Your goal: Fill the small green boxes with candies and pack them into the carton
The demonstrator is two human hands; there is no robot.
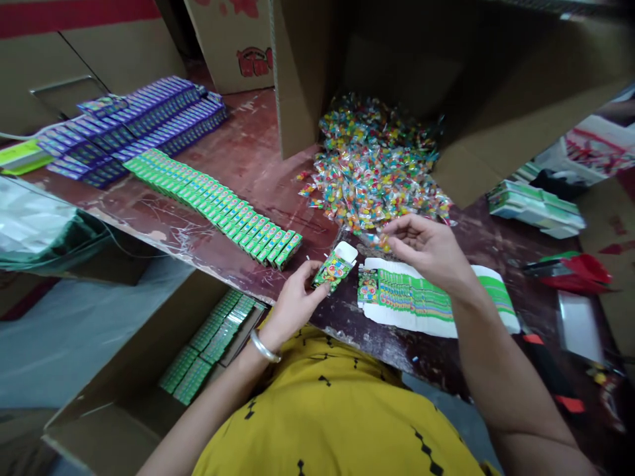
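Note:
My left hand (296, 295) grips a small green candy box (335, 266) whose white top flap stands up. At the near edge of a heap of candy packets (370, 175), my right hand (426, 250) has its thumb and fingers closed on a small clear packet (381, 242) with yellow and orange pieces. Below my right forearm and to its left lies a fanned row of flattened green cartons (397, 295). A long row of filled-out green boxes (218, 206) runs across the table to the left of my left hand.
A large cardboard box (300, 79) lies open on its side around the heap. Purple boxes (149, 119) are stacked at the back left. Below the table edge, an open carton (124, 357) holds packed green boxes (211, 340). Green-and-white stacks (536, 206) and a red item (588, 271) lie at right.

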